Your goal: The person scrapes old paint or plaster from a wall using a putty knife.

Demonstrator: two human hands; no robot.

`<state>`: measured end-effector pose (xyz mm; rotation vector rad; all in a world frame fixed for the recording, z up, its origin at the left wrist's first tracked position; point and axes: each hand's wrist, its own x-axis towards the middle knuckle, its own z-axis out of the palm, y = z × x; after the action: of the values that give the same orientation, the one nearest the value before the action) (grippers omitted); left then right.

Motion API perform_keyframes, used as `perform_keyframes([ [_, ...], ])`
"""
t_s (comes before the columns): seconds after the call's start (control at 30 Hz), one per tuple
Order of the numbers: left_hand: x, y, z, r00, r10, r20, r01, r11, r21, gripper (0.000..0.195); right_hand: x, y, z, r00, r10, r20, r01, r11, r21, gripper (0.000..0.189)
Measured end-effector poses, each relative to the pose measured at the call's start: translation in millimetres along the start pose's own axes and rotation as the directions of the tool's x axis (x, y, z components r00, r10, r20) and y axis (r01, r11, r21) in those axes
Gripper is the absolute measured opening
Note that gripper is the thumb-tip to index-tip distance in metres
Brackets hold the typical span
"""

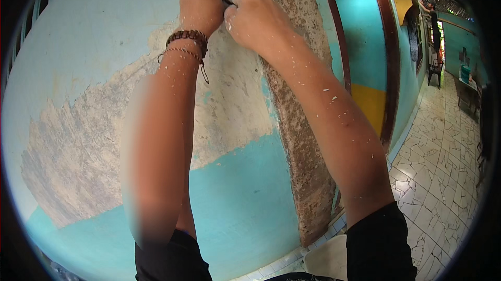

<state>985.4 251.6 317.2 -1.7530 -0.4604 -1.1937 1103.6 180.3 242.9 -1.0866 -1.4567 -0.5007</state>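
Note:
Both my hands are raised together near the top of the view, against a painted wall [242, 187]. My left hand [201, 5], with braided bracelets at its wrist, and my right hand [256, 18] grip a dark, flat-edged tool [226, 0], mostly hidden by the fingers; its kind cannot be told. Pale dust coats the fingertips, and pale flecks dot both forearms. Below and left of the hands, a large patch of bare plaster [94, 136] shows between light blue and turquoise paint. A rough, exposed strip of wall [309, 144] runs down beside my right forearm.
A whitish container [327, 257] stands at the wall's foot. Dark red frames [385, 46] edge the openings at right. Along the tiled floor [426, 155] a person [435, 26] stands raised by a dark chair [435, 71]. A table [469, 83] holds a teal container [465, 72].

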Motion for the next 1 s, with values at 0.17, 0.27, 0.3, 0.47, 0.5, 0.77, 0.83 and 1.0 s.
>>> perform_keyframes([
  [0.17,-48.1,19.0,2.7,0.997,0.027,0.077,-0.028,1.0,0.013,0.018,-36.0,-1.1,0.7,0.986,0.023,0.163,-0.015,0.998,-0.055,0.027],
  [0.27,-73.3,14.6,8.2,1.0,-0.013,-0.01,0.012,0.999,-0.04,0.02,-56.6,-6.6,11.4,0.983,0.081,0.166,-0.075,0.996,-0.037,0.025],
  [0.3,-61.9,9.5,4.3,1.0,-0.016,0.007,0.016,0.999,0.028,0.021,-46.2,-8.8,14.2,0.985,0.072,0.155,-0.068,0.997,-0.034,0.025],
  [0.47,-32.6,11.3,-19.7,0.995,-0.04,0.088,0.039,0.999,0.016,0.022,-26.8,-16.5,4.1,0.998,0.0,0.069,0.002,0.999,-0.033,0.023],
  [0.5,-44.6,12.8,-18.1,0.995,-0.042,0.094,0.041,0.999,0.015,0.022,-32.7,-16.5,3.0,0.994,-0.019,0.111,0.025,0.998,-0.054,0.023],
  [0.77,-25.1,-1.3,-14.5,1.0,-0.019,0.008,0.018,1.0,0.019,0.019,-11.2,-20.2,-1.8,0.994,-0.006,0.111,0.008,1.0,-0.021,0.026],
  [0.83,-28.1,0.2,-17.2,0.999,0.026,0.019,-0.027,0.998,0.055,0.019,-18.8,-21.3,-3.1,0.991,-0.02,0.134,0.021,1.0,-0.012,0.026],
  [1.0,-46.8,0.2,-10.8,0.997,0.043,-0.058,-0.044,0.999,-0.025,0.02,-26.2,-19.6,10.9,0.996,0.017,0.087,-0.013,0.999,-0.045,0.025],
])
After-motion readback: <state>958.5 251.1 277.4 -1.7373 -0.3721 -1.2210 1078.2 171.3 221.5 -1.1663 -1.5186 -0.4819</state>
